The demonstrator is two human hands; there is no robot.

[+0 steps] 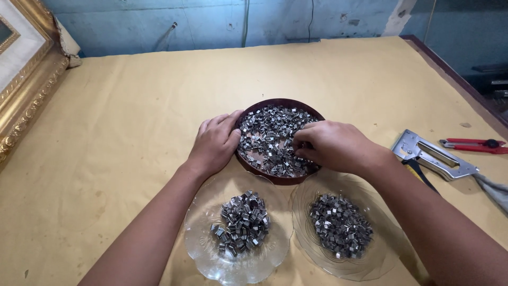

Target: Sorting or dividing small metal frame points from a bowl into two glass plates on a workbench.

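Two bare hands meet over a dark round bowl point(279, 179) heaped with small metal clips point(267, 135), set at the middle of a paper-covered table point(132, 116). The left hand point(216, 142) curls loosely against the bowl's left rim, fingers half bent, steadying it. The right hand point(330, 145) reaches in from the right, fingertips pinched together among the clips; whether it has hold of one cannot be told. Just below sit two clear glass dishes point(201, 254), each with a clip pile. A staple gun point(431, 156) and red pliers point(471, 144) lie near the right edge; the table's left side offers open room up to a gilt frame point(26, 74).
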